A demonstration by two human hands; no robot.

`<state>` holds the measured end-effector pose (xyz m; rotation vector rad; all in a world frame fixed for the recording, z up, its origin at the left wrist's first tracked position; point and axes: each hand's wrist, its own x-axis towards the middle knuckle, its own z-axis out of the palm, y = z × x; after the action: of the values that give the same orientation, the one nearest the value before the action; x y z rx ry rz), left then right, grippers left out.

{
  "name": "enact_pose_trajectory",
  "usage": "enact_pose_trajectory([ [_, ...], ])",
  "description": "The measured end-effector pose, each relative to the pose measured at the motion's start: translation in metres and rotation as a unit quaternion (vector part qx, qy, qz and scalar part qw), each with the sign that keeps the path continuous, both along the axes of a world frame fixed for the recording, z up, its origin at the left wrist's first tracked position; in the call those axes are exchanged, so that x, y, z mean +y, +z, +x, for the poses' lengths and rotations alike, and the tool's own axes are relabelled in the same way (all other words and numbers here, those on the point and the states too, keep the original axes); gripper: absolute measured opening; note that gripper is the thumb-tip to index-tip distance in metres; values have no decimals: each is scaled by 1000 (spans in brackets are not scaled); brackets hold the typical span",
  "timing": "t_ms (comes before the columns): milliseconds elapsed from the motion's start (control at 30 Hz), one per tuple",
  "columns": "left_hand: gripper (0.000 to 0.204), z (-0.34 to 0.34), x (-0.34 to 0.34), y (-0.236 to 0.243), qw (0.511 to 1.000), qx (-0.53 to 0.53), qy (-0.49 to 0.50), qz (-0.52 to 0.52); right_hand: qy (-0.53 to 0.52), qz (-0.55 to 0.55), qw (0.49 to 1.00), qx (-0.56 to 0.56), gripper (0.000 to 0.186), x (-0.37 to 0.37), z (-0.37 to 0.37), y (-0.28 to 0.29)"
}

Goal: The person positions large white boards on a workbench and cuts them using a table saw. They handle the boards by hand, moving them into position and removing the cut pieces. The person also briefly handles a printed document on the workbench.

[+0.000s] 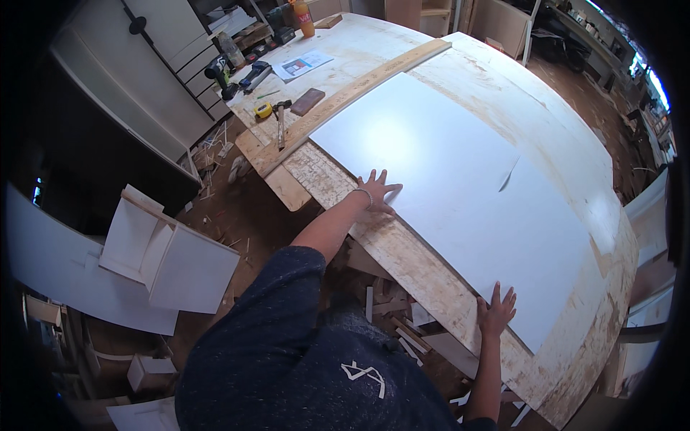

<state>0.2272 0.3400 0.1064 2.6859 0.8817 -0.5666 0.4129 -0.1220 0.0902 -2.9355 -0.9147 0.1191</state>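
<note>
A large white panel [453,179] lies flat on the worn wooden workbench [410,266]. My left hand [376,192] rests on the panel's near edge with its fingers spread, a thin band round the wrist. Further right along the same edge, my right hand [496,310] also lies on the panel, fingers apart. Neither hand grips anything. The panel's far-left end sits close against a long wooden strip [366,80] that runs across the bench. A thin curved sliver or mark [509,174] shows on the panel's right part.
Beyond the strip are a hammer [281,123], a yellow tape measure [263,110], a brown block [308,101], a printed sheet [302,66], a cordless drill [220,75] and an orange bottle [303,20]. White box pieces [192,266] stand at left. Offcuts [413,337] litter the floor beneath the bench.
</note>
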Motion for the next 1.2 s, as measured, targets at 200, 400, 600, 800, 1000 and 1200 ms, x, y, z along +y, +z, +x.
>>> enact_pose_trajectory([
  [200, 106, -2, 1, 1, 1000, 5, 5, -6, 14, 9, 1000, -8, 76, 0, 1, -5],
  [400, 107, -4, 1, -2, 1000, -5, 3, -8, 14, -4, 1000, -6, 76, 2, -2, 0],
  [600, 111, -5, -1, -7, 1000, -12, 3, 7, 28, -12, 999, -12, 78, 1, 0, -2],
  [800, 113, -5, -3, -4, 1000, -1, 3, 12, 72, -11, 996, -42, 74, -2, 5, 0],
  [1000, 115, -5, -4, 0, 1000, -7, 10, 6, 89, -28, 996, -18, 79, -6, 16, -3],
  [1200, 117, -6, 4, -20, 998, -48, 28, -16, 110, -61, 992, 10, 78, -8, 18, -2],
])
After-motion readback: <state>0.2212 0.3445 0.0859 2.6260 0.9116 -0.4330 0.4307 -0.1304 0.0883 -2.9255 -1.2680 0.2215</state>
